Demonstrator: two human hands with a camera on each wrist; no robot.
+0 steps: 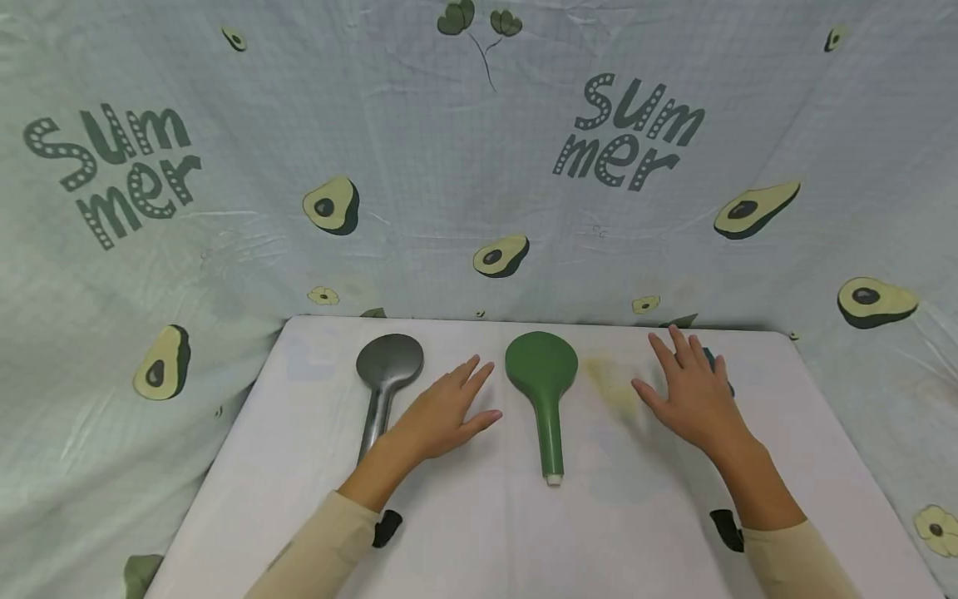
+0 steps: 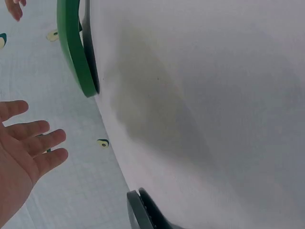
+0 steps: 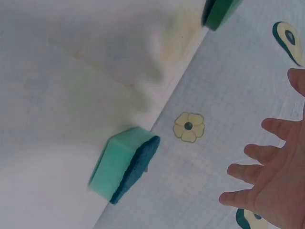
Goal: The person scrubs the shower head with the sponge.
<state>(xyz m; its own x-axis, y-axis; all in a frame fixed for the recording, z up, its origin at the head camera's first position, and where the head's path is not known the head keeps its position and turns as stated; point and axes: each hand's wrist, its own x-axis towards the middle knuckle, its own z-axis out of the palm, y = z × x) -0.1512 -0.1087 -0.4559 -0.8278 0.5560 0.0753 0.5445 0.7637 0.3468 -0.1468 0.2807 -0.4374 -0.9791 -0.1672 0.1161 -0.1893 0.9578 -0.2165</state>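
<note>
My left hand (image 1: 441, 416) hovers over the white table with fingers spread, between two hand shower heads. On its left lies a grey shower head (image 1: 389, 362), its handle partly covered by my wrist. Right of it is a green shower head (image 1: 542, 366), face down, with a white end (image 1: 553, 480) on its handle. My right hand (image 1: 692, 403), fingers also spread and holding nothing, is above the table's right side. Behind those fingers a sponge is mostly hidden in the head view; the right wrist view shows this sponge (image 3: 112, 164), light green with a dark blue-green scouring side.
A yellowish stain (image 1: 609, 387) marks the white tabletop (image 1: 479, 532) between the green shower head and my right hand. Behind the table hangs a pale cloth (image 1: 419, 150) printed with avocados, flowers and lettering.
</note>
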